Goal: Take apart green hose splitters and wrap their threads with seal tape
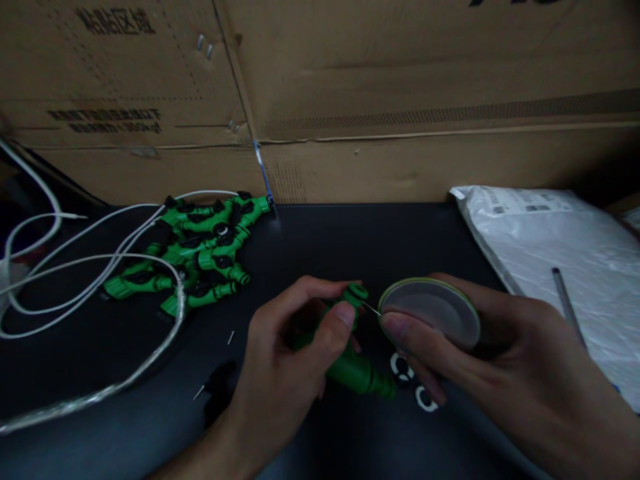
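My left hand (295,347) is closed around a green plastic hose splitter (355,373), its thumb near a ringed end that points up. In my right hand (480,347) is a shallow round dish (435,310) with a yellow-green rim, tilted towards me. A thin metal pin (371,309) runs from my right thumb tip to the upper end of the splitter; whether it enters the plastic cannot be made out. Under my right fingers lie white and black rings (426,399). Left of my left wrist are a black part (220,383) and a small loose pin (231,337).
A pile of green hose splitters (200,253) with black levers lies at the back left. White cables (107,267) loop around it. A white plastic mailer (565,253) with a pen (567,300) on it is at right. Cardboard (350,80) stands behind the black table (360,233).
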The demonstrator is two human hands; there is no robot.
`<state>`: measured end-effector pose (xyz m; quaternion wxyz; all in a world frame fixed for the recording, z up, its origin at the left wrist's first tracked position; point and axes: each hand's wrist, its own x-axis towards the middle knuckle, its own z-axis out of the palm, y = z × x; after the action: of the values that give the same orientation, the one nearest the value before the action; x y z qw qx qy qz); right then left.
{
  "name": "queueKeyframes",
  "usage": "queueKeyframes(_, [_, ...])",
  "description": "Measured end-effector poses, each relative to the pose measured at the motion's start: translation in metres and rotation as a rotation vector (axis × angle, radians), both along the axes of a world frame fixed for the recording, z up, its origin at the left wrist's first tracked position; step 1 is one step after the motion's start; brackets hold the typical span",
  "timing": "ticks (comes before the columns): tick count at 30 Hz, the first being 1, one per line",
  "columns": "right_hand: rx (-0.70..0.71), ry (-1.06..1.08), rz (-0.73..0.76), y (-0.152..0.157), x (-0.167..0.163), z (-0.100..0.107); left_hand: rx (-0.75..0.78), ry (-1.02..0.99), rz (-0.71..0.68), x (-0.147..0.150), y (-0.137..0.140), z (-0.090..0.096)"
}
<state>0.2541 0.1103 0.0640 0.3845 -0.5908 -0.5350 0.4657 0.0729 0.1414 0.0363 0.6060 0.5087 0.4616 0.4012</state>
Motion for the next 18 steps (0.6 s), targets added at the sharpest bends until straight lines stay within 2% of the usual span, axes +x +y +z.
queueKeyframes(5, [0.002, -0.018, -0.075, -0.0018, -0.0034, 0.0007, 0.078, 0.021, 0.020, 0.0009, 0.0014, 0.0007])
queueKeyframes(10, [0.058, -0.096, -0.025, 0.0016, -0.0030, 0.0016, 0.084, 0.043, 0.018, 0.0015, 0.0010, 0.0035])
queueKeyframes(18, [0.088, -0.134, -0.031, 0.0000, -0.0042, 0.0011, 0.062, 0.041, 0.013, 0.0014, 0.0020, 0.0024])
